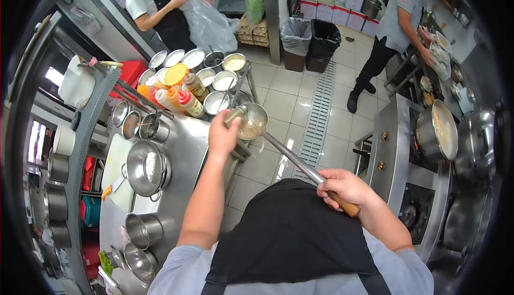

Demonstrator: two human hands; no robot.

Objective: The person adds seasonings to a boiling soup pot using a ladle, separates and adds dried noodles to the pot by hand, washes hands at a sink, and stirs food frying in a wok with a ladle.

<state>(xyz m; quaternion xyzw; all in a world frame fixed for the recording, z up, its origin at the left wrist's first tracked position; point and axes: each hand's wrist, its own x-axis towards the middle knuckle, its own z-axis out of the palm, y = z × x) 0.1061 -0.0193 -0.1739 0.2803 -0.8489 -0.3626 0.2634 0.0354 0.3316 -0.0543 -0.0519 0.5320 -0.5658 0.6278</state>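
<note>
My right hand (347, 188) is closed around the wooden-ended handle of a long metal ladle (292, 158). The ladle's bowl, with pale brownish contents, hangs level with the near end of the seasoning table. In my left hand (222, 138) is a small greenish-brown container (234, 116), tipped against the rim of the bowl; its exact kind is hard to make out. Just beyond stand squeeze bottles (187, 102) and several round metal pans (224, 80) of seasonings. To the left, a steel counter (184, 158) carries a mixing bowl with a strainer (147, 167).
An orange-handled knife (111, 189) lies on a white cutting board (119, 147). On the right is a stove (393, 150) with a large pan (438, 130). One person (160, 13) holds a plastic bag; another person (399, 21) works at the right counter. A drain grate (318, 118) crosses the floor.
</note>
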